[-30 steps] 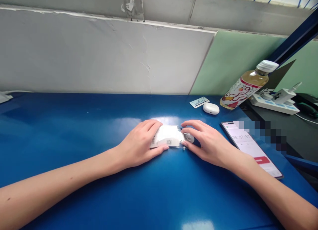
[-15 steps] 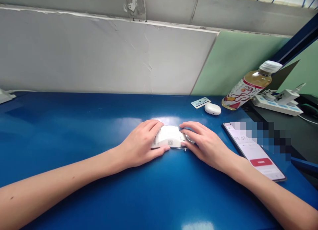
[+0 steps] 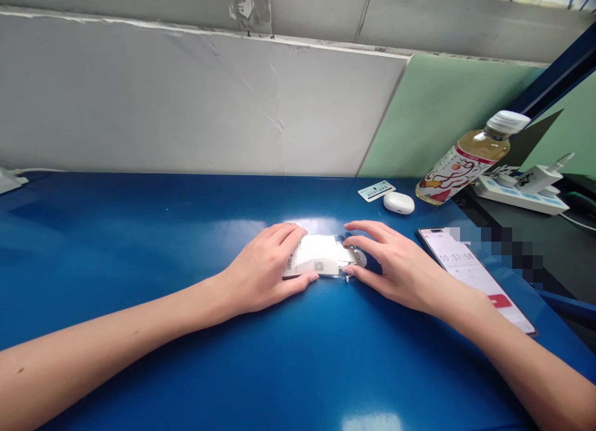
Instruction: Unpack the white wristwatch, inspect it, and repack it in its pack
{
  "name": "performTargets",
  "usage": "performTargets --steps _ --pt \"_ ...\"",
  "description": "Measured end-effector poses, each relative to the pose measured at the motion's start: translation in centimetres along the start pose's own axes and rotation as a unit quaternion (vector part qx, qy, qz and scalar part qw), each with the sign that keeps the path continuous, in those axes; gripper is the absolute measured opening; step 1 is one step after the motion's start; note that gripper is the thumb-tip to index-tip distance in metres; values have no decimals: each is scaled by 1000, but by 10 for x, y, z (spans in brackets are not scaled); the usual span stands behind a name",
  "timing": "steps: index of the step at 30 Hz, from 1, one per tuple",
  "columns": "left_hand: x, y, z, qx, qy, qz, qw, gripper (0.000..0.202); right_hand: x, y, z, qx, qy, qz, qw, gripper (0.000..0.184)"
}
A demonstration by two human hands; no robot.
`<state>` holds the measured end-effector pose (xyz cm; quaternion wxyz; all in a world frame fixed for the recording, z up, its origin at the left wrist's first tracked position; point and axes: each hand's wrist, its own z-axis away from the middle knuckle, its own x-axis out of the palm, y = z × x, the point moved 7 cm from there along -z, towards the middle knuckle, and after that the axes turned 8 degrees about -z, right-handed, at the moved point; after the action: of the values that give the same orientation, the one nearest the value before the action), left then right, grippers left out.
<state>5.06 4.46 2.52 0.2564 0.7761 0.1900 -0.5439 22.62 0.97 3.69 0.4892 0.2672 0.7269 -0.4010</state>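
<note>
On the blue table [image 3: 186, 350] lies a flat white card in a clear plastic holder [image 3: 321, 255], printed with a barcode and a small square code. My left hand [image 3: 267, 266] grips its left end, thumb along the near edge and fingers over the far edge. At the right end is a white strap with a shiny rounded piece [image 3: 357, 257], partly behind fingers. My right hand [image 3: 391, 263] is spread around that end, thumb and fingers apart. Its fingertips are close to the strap; whether they touch it I cannot tell.
To the right lies a phone [image 3: 470, 269] showing a timer. Farther back are a printed card [image 3: 376, 190], a white earbud case [image 3: 399, 203] and a drink bottle [image 3: 465, 164]. A power strip [image 3: 521, 195] with plugs sits beyond the bottle. A wall [image 3: 186, 108] rises behind the table.
My right hand has drawn back slightly to the right and its fingers have spread, uncovering more of the strap and rounded piece. My left hand and the card holder stay put.
</note>
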Motion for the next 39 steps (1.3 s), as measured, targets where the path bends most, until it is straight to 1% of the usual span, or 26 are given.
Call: performTargets --steps 3,6,10,16,20,23,25,29,33,39 --pt "1 -1 1 0 -4 2 1000 46 4 -4 0 2 18 -8 1000 34" --pt "2 -1 0 0 -8 2 1000 46 6 -3 0 8 36 -15 999 36" --pt "0 0 -1 -3 -4 3 1000 44 9 -2 0 13 30 -14 999 35" --pt "-1 1 -1 -9 2 5 1000 42 2 -5 -1 3 26 1 1000 30" --pt "1 1 -1 -12 -4 4 1000 43 -1 -1 -1 25 15 21 999 29" --pt "1 1 -1 -8 -3 7 1000 44 -2 2 0 40 28 14 999 29" --pt "0 1 -1 -6 0 9 1000 43 -1 1 0 29 34 0 999 32" --pt "-2 2 -1 -5 2 12 1000 42 6 -1 0 0 17 -28 999 40" --pt "-1 1 -2 -13 -4 2 1000 41 8 -2 -1 -7 11 -18 1000 35" --pt "-1 0 -2 -18 -5 -5 1000 42 5 2 0 19 -27 -6 999 34"
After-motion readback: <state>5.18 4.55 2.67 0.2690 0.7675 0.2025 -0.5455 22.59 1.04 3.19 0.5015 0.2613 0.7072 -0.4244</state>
